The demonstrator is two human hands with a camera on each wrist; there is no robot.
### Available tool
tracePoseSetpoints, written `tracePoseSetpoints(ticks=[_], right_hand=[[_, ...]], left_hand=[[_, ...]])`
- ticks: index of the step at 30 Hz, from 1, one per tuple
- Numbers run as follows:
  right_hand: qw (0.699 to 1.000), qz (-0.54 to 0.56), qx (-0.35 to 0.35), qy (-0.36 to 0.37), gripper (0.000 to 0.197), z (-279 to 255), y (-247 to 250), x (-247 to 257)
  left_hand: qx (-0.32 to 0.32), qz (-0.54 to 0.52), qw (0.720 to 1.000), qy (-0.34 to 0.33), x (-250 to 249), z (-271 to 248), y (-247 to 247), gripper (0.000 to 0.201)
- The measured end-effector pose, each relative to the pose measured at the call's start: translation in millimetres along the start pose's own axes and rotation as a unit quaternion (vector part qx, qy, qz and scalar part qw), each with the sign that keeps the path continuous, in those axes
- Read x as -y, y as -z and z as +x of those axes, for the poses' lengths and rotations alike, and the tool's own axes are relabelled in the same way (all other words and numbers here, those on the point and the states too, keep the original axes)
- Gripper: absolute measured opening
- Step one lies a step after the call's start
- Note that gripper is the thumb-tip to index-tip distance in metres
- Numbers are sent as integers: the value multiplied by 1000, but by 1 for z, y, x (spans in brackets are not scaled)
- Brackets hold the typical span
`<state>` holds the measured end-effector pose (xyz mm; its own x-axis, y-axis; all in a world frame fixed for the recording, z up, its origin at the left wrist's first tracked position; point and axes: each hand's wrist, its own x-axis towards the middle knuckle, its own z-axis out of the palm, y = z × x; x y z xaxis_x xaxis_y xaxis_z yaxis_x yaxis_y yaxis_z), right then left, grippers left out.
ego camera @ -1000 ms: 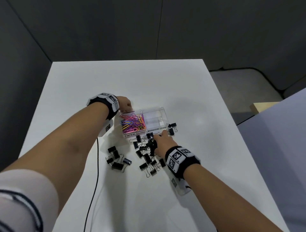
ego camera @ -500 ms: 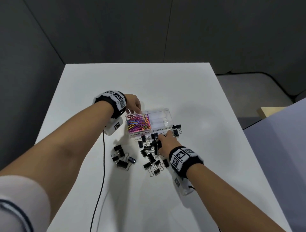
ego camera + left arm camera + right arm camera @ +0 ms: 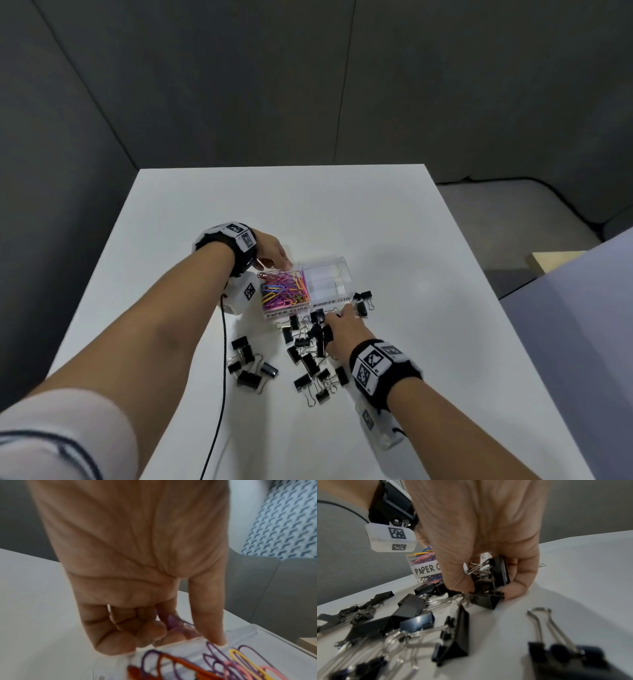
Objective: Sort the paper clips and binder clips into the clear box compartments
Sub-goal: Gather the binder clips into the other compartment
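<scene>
Black clips fill our right hand (image 3: 481,545): in the right wrist view its fingers and thumb curl round a bunch of binder clips (image 3: 489,574), fingertips (image 3: 515,592) down on the table (image 3: 573,574) at the middle of the frame. In the head view that hand (image 3: 342,330) sits just right of centre, at the near edge of the box (image 3: 325,274).

Our left hand (image 3: 130,555) is at the far left corner of the box. In the left wrist view its fingers (image 3: 120,635) are curled against the outside of the clear wall (image 3: 240,632), while the thumb (image 3: 207,615) reaches straight down onto the rim, so the hand pinches that corner. In the head view this hand (image 3: 270,248) lies left of centre.

We see the box at the middle of the head view, standing on the table (image 3: 308,205). Its left compartment, labelled PAPER CLIPS, holds the coloured paper clips (image 3: 282,291); its right compartment (image 3: 325,284), labelled BINDER CLIPS, shows only clear plastic.

Loose binder clips lie on the table below the box: a scatter (image 3: 308,359) just left of our right hand, a small group (image 3: 248,366) further left, and a few (image 3: 362,303) at the box's right corner. A black cable (image 3: 221,377) runs down the lower left of the table.
</scene>
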<state>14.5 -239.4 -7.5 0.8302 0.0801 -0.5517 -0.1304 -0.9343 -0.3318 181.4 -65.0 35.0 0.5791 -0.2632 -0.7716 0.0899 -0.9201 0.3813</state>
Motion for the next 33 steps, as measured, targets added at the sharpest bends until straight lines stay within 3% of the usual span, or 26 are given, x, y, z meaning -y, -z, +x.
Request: tracePoseSetpoints(ticks=[4, 9, 14, 19, 24, 27, 29, 33], right_hand=[[1000, 1, 0, 3, 43, 1, 2, 0], [1000, 3, -5, 8, 43, 0, 0, -1], [1000, -4, -12, 16, 45, -3, 1, -1], [998, -9, -55, 43, 42, -13, 0, -6], [996, -4, -74, 56, 31, -19, -3, -15], [994, -15, -83, 67, 25, -20, 1, -19], [993, -10, -90, 74, 24, -21, 4, -20], [992, 5, -94, 81, 27, -24, 5, -26]], left_hand=[[4, -27, 1000, -1, 0, -1, -1, 0], [-13, -49, 998, -33, -1, -13, 4, 19], [-107, -41, 988, -104, -5, -35, -2, 17], [-173, 53, 975, -130, -6, -59, -29, 24], [-301, -13, 946, -119, 19, -85, -49, 19], [-399, -36, 915, -51, 48, -97, -66, 20], [-387, -33, 921, 11, 71, -100, -84, 23], [-226, -9, 973, 50, 93, -103, -128, 56]])
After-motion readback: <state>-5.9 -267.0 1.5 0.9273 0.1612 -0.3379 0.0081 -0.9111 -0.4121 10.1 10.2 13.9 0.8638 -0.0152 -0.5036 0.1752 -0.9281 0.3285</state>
